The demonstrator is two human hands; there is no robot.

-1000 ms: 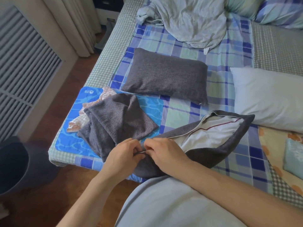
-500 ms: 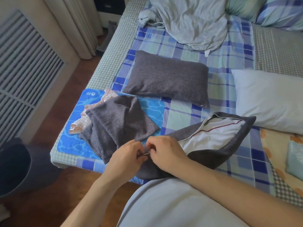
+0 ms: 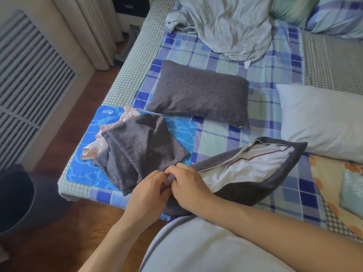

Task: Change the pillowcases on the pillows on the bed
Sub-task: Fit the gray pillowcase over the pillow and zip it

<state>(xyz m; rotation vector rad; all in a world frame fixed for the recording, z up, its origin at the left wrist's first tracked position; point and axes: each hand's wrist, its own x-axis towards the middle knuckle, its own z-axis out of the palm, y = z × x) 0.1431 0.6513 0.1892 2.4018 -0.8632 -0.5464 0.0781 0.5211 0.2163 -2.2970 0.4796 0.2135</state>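
We are pinching the grey pillowcase (image 3: 245, 190) corner with our left hand (image 3: 146, 190) and right hand (image 3: 189, 186), its white pillow (image 3: 249, 165) showing.

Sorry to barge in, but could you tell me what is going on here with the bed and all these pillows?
A person is changing pillowcases at the bed's edge. Both the left hand and the right hand pinch the near corner of a grey pillowcase, whose opening gapes and shows the white pillow inside. A covered grey pillow and a bare white pillow lie further back, with loose grey pillowcases heaped on a blue mat.
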